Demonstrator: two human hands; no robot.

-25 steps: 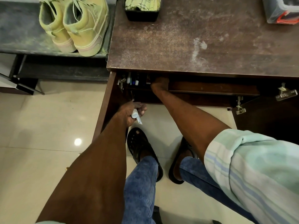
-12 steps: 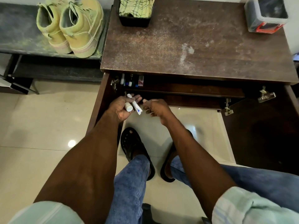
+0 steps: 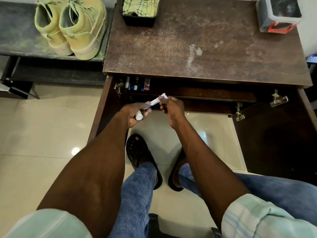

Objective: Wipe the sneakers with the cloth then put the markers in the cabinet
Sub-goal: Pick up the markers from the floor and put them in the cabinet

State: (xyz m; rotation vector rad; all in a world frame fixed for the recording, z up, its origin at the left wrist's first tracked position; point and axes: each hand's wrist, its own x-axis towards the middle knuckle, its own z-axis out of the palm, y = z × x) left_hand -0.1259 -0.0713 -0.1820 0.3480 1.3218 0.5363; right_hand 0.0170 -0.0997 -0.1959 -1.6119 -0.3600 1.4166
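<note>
My left hand (image 3: 133,113) grips two white markers: one shows its round end (image 3: 139,116), the other, a white and blue marker (image 3: 157,101), sticks out toward the cabinet. My right hand (image 3: 172,108) pinches the far end of that white and blue marker. Several markers (image 3: 135,84) stand on the shelf inside the open brown cabinet (image 3: 205,48), at its left end. A pair of yellow-green sneakers (image 3: 73,26) sits on the dark bench to the left. The green checked cloth (image 3: 141,5) lies in a black tray at the cabinet top's back edge.
The left cabinet door (image 3: 103,107) and the right door (image 3: 274,138) both stand open toward me. A clear plastic box with a red latch (image 3: 278,13) stands at the cabinet top's back right corner. My feet in black sandals (image 3: 143,158) rest on the tiled floor below.
My right hand came out of the cabinet shelf, moved back to my left hand and took hold of the white and blue marker's end. My left hand rose slightly.
</note>
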